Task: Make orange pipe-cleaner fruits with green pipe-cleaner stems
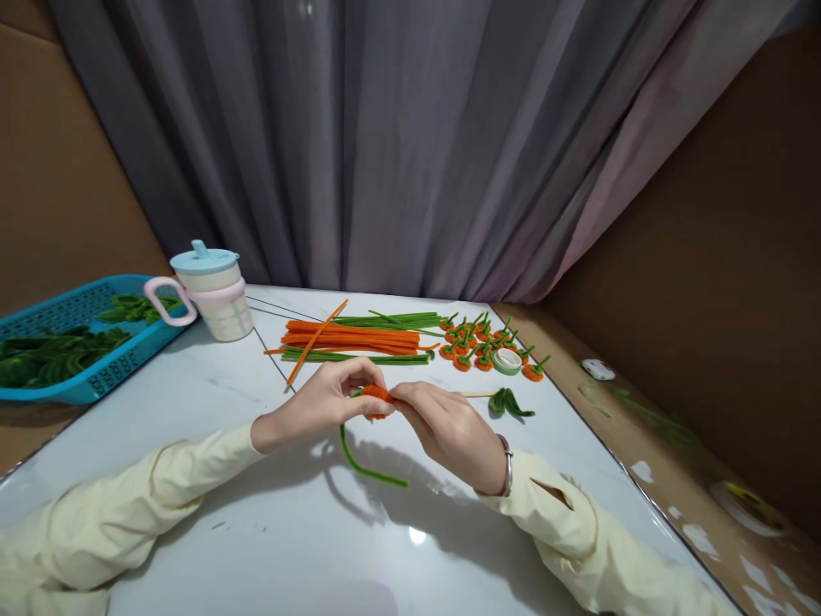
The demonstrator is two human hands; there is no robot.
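Pale yellow sleeves (128, 505) right at the bottom edge, both running up to centre frame where the two hands meet over a glossy white table (269, 547). Left hand (321, 402) curled in, fingertips pressed together on a little orange coil (375, 397) of pipe cleaner; right hand (449, 428) pinching the same coil from the other side, thumb and forefinger tight on it. Coil sitting dead centre, just above the tabletop, with a green stem (365, 462) dangling from it and curling down and right onto the table.

Best way to handle this bit, probably: keep the coil pinched flat, wrap snug turn by turn, don't let the stem slip or twist out.

Further back, upper middle: bundle of orange pipe cleaners (352, 338) beside green ones (385, 322), then a cluster of finished orange pieces (478, 346) with green tops, plus a small round tape roll (507, 361). Loose green leaf bit (506, 400) just right of the hands. Left side: blue basket (64, 338) of green pieces, lidded cup (211, 291) beside it.

Hard to say how far wound the coil is, fingers cover most of it. Basket cut off by the left edge. Odds and ends on the brown surface at right too blurry to name.
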